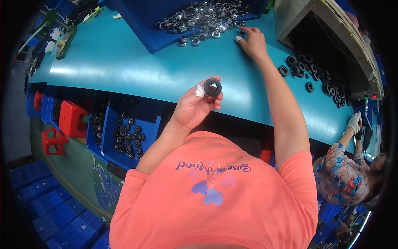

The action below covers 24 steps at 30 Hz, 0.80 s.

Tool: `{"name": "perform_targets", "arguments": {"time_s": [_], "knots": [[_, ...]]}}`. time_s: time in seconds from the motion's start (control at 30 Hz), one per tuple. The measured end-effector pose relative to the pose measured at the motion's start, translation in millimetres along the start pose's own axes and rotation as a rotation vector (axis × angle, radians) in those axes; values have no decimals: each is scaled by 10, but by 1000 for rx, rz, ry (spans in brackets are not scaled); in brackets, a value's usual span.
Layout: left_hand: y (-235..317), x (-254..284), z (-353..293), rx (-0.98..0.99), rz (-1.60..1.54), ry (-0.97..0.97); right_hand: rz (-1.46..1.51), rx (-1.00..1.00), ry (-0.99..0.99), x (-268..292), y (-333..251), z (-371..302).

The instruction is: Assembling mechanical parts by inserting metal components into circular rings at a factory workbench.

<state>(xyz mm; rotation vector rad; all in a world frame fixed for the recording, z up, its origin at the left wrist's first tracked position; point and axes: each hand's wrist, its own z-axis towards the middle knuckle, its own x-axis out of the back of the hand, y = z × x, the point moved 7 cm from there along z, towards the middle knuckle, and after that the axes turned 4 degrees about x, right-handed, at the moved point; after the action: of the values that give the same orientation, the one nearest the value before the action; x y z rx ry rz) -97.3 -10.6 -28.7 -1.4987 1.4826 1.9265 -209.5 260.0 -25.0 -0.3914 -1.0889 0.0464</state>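
Observation:
My left hand [195,104] is raised in front of my chest at the table's near edge, with its fingers closed round a black tyre-like ring [207,93]. White wrapping covers part of a finger beside the ring. Farther off, my right arm stretches over the table, and my right hand [253,43] has thumb and forefinger closed about a small dark, shiny wheel hub [242,34]. Its thumb tip also wears white wrapping. Just beyond lies a heap of clear, shiny hubs [207,20], spilling from a tilted blue bin [141,20] onto the turquoise tabletop [166,70].
Black rings [309,86] lie scattered at right before a pale machine housing [286,20]. A co-worker [342,174] with a white-gloved hand sits at far right. Blue bins of black wheels [128,137] stand below the table, with red stools [72,119] to their left.

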Motion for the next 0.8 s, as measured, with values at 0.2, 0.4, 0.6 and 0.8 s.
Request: {"name": "perform_targets", "arguments": {"time_s": [0.2, 0.4, 0.6, 0.8], "knots": [[-6, 41, 43, 10, 21, 10, 54, 3, -115, -54, 83, -85], [-43, 6, 108, 22, 31, 31, 706, -170, -241, 419, -269, -661], [-151, 7, 154, 49, 20, 41, 1264, -349, -234, 824, -668, -1450], [-247, -80, 212, 79, 70, 39, 1402, -423, -155, 876, -721, -1844]]}}
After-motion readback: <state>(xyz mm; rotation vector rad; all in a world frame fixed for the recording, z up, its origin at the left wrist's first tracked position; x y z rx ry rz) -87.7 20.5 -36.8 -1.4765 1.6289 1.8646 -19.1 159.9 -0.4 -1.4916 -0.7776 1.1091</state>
